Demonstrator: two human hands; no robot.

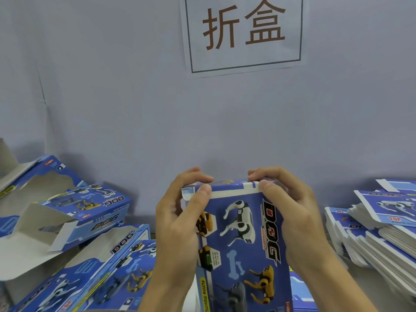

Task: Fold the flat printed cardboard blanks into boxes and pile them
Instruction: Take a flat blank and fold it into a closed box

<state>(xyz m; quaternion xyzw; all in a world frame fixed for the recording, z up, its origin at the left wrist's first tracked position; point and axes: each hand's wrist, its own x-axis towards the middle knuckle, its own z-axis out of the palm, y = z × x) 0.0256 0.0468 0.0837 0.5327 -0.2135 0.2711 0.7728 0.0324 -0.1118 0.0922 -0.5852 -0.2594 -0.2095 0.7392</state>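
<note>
Two hands are being held around one blue printed box (238,239), which is standing upright at the centre foreground, its far end uppermost. The left hand (180,217) is gripping the box's upper left corner, thumb pressed on the printed face and fingers curled over the top edge; the right hand (290,212) is gripping the upper right corner in the same manner. A small flap at the box's top left is being shown partly open beside the left thumb. To the left of the held box, a loose pile of folded boxes (74,226) is lying, several with their ends open and grey inner card showing. To the right of the held box, a stack of flat blanks (380,233) is resting, fanned and slightly tilted. Behind the held box, a pale wall (112,97) is rising, with a paper sign (244,32) bearing two large characters being displayed above.
</note>
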